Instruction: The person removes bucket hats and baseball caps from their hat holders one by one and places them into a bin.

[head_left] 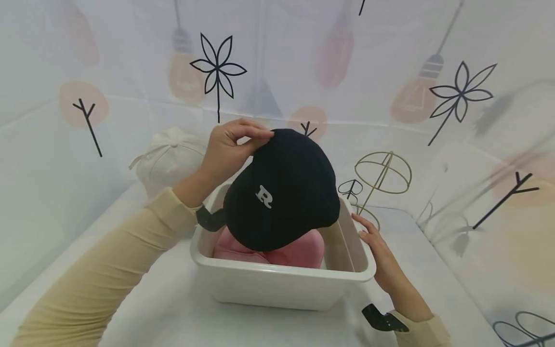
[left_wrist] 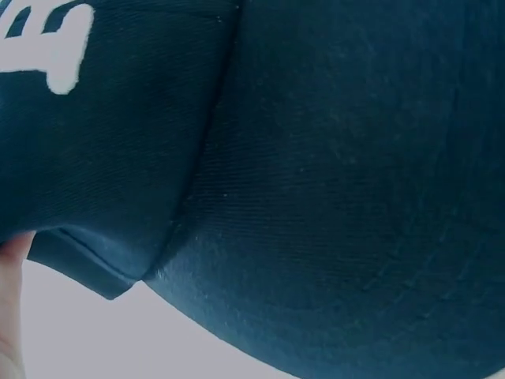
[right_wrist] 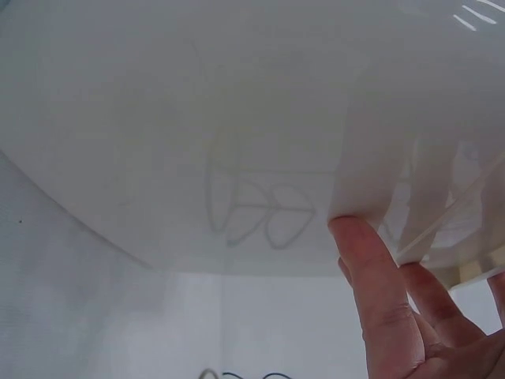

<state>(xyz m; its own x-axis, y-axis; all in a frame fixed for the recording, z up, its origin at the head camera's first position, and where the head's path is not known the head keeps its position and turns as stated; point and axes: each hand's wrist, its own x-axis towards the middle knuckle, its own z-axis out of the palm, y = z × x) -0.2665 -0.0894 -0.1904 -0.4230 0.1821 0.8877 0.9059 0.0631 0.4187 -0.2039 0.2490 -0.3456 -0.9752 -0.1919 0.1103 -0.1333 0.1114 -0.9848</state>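
Observation:
My left hand (head_left: 231,149) pinches a black baseball cap (head_left: 299,183) by its edge, thumb below and fingers above. The cap has a white letter R on its front and hangs tilted over a white plastic basin (head_left: 277,286). In the left wrist view the cap's dark cloth (left_wrist: 316,158) fills most of the picture. Inside the basin lies a soft pink item (head_left: 299,250), partly hidden under the cap. My right hand (head_left: 383,258) rests against the basin's right side; in the right wrist view its extended fingers (right_wrist: 379,292) touch the smooth outer wall (right_wrist: 260,103).
A white cap (head_left: 169,156) sits at the back left, behind my left forearm. To the right behind the basin stands a gold wire stand (head_left: 383,172) with a domed top. A patterned white cloth backdrop (head_left: 277,58) closes off the back and sides of the white table (head_left: 160,294).

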